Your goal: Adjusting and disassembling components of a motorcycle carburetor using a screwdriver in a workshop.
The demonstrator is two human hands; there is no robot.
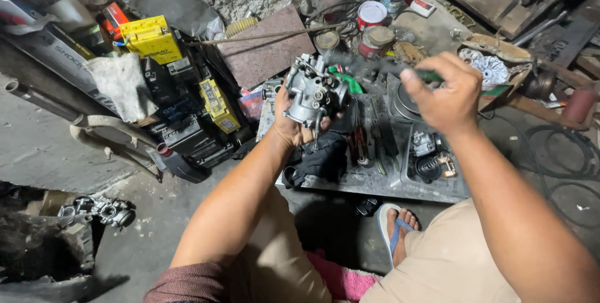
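My left hand (290, 125) grips a grey metal carburettor (314, 92) from below and holds it up over a flat metal tray (375, 184). My right hand (445, 94) is closed around a green-handled screwdriver (375, 65); its blurred shaft points left toward the top of the carburettor. Whether the tip touches the carburettor I cannot tell. A black cloth (319, 159) lies on the tray under the carburettor.
Small engine parts (431, 156) and hand tools (369, 144) lie on the tray. Yellow batteries (153, 37) and black ones stand at the left. Tins (372, 15) sit at the back. Another carburettor (103, 210) lies lower left. My foot in a blue-strapped sandal (395, 231) rests below the tray.
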